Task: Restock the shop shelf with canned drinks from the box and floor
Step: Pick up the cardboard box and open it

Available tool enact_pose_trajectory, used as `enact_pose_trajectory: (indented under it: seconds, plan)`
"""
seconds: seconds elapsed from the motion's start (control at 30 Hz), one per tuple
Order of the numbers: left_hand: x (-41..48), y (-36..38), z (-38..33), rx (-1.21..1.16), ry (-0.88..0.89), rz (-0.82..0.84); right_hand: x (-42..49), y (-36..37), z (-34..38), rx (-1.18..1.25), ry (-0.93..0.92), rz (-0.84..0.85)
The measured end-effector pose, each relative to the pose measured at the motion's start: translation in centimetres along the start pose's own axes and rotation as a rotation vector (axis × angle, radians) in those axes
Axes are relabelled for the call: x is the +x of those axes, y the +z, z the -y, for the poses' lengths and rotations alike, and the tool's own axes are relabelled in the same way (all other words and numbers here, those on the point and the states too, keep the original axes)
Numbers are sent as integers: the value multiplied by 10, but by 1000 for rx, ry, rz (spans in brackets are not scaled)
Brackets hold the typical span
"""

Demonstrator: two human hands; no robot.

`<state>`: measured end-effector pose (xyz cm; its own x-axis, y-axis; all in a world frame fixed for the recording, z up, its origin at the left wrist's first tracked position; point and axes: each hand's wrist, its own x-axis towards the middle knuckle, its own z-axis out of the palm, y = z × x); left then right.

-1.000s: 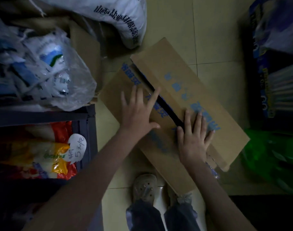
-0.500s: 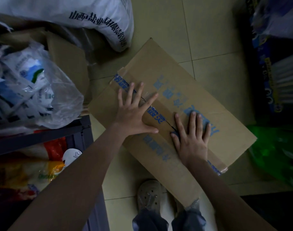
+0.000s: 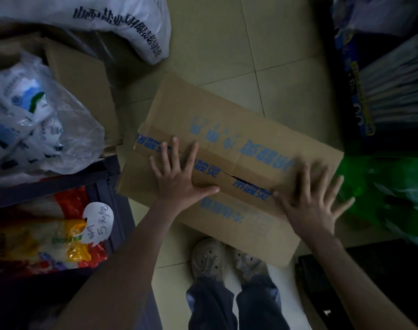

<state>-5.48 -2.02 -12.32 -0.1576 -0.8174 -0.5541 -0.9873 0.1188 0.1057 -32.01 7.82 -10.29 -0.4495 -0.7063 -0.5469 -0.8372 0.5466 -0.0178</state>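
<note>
Count: one cardboard box (image 3: 229, 139), two bare hands, two shoes (image 3: 206, 258), one price tag (image 3: 99, 222).
Box: lies on the tiled floor (image 3: 227, 32) just ahead of the shoes, between a dark shelf frame (image 3: 60, 184) and a green bag (image 3: 384, 196). It has blue print on top. The flaps are down with a thin dark slit between them, so the contents are hidden.
Left hand (image 3: 179, 182): flat on the box's left half, fingers straight and spread, grasping nothing.
Right hand (image 3: 315, 208): blurred, flat on the box's right end, fingers spread, grasping nothing.
Around: a white sack (image 3: 96, 17) with black print lies beyond the box, a second brown carton (image 3: 79, 79) is at the left, and a dark pack (image 3: 381, 91) is at the right.
Containers: a clear plastic bag (image 3: 67, 139) holds white-and-blue packets. The shelf holds red and yellow packets (image 3: 48, 244) behind the handwritten tag.
</note>
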Motion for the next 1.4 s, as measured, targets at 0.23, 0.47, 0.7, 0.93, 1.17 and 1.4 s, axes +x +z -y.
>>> enact_pose_trajectory:
  seconds: [0.23,0.47,0.7,0.93,1.17,1.4]
  plan:
    - [-52,21,-6,-72,-137,77,-20,21,-11,384,-28,74]
    - [-38,-6,59,-165,-221,-96,-8,14,-18,374,-106,52]
    - [-26,-19,70,-488,-230,-3,16,0,-20,550,-129,-11]
    - [-21,-19,84,-559,-162,3,19,0,-10,607,27,-43]
    - [-21,-16,84,-661,-183,-90,17,6,-17,723,16,-86]
    - [-42,-26,87,-691,-233,-40,-14,-13,-20,661,34,-125]
